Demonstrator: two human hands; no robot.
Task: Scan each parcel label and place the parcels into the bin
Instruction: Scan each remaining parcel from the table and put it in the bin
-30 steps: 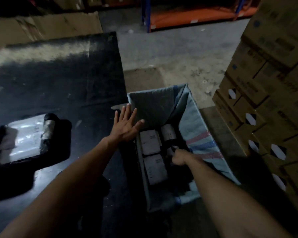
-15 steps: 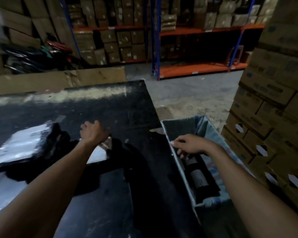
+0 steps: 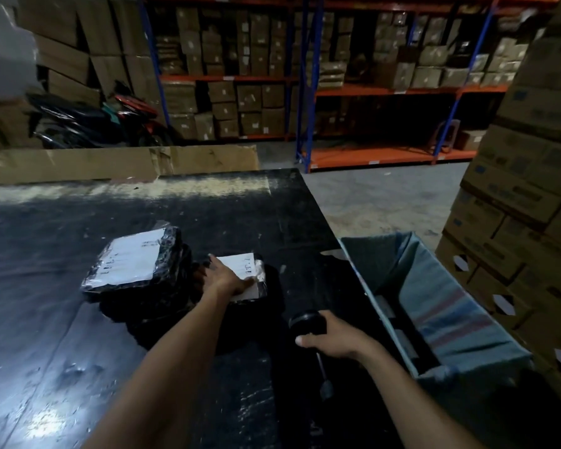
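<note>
Head view. Black table as landmark: on it, the left hand lies on a small black-wrapped parcel, fingers over its white label; whether they clasp it cannot be told. A larger parcel lies just left. Above the table's right edge, the right hand grips a black scanner. Right of the table stands the grey bin.

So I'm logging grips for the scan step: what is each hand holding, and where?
Right hand grips the scanner just below its head. Left hand lies on the small parcel's label side, gripping nothing.
</note>
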